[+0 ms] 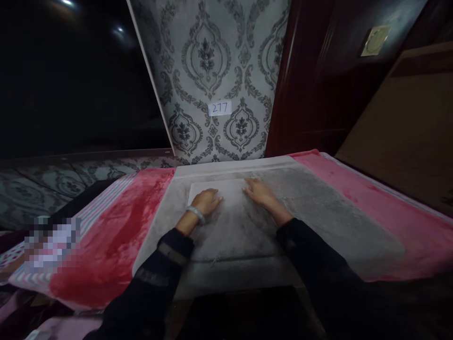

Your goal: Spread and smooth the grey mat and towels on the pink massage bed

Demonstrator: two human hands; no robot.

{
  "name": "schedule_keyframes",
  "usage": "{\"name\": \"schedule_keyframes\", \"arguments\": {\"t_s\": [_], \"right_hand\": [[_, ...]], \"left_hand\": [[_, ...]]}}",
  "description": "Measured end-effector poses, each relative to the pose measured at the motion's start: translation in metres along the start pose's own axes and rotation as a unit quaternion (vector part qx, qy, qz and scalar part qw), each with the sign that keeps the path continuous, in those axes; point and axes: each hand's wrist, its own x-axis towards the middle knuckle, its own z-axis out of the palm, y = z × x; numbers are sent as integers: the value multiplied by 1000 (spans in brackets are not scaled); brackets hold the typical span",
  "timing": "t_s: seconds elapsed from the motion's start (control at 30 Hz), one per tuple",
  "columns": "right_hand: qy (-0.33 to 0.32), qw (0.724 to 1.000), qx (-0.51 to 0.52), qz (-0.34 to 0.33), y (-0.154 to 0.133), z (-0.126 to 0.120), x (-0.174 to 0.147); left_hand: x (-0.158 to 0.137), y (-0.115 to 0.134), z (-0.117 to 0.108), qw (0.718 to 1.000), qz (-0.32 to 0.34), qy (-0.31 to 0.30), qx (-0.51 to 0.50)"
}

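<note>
A thin white sheet (231, 189), like paper, lies flat on a grey plush cloth (226, 241) on the table. My left hand (205, 202), with a pale bracelet at its wrist, rests on the sheet's left part, fingers pointing right. At the sheet's right edge is my right hand (260, 191); its index finger reaches the far right corner and its thumb is apart from it. Both hands look open, with nothing visibly gripped. The palms' undersides are hidden.
Under the grey cloth spreads a red and pink cloth (130, 236) with striped edging. Patterned wallpaper (207, 61) bearing a label "277" (220, 108) rises behind. A large dark screen (71, 80) stands left; a brown board (406, 127) leans right. A blurred patch covers something at left.
</note>
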Motion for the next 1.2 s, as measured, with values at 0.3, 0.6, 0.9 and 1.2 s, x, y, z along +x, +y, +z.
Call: {"name": "schedule_keyframes", "arguments": {"t_s": [0.3,0.6,0.9,1.2], "right_hand": [[13,999,-43,23,16,64,32],[16,999,-46,12,21,65,32],[29,999,-37,6,21,67,33],[7,999,-29,21,18,60,32]], "left_hand": [[56,-14,65,996,-70,-26,56],[55,-36,58,982,-181,-14,44],[48,-56,53,977,-210,-6,23],[43,-55,53,969,-243,21,32]]}}
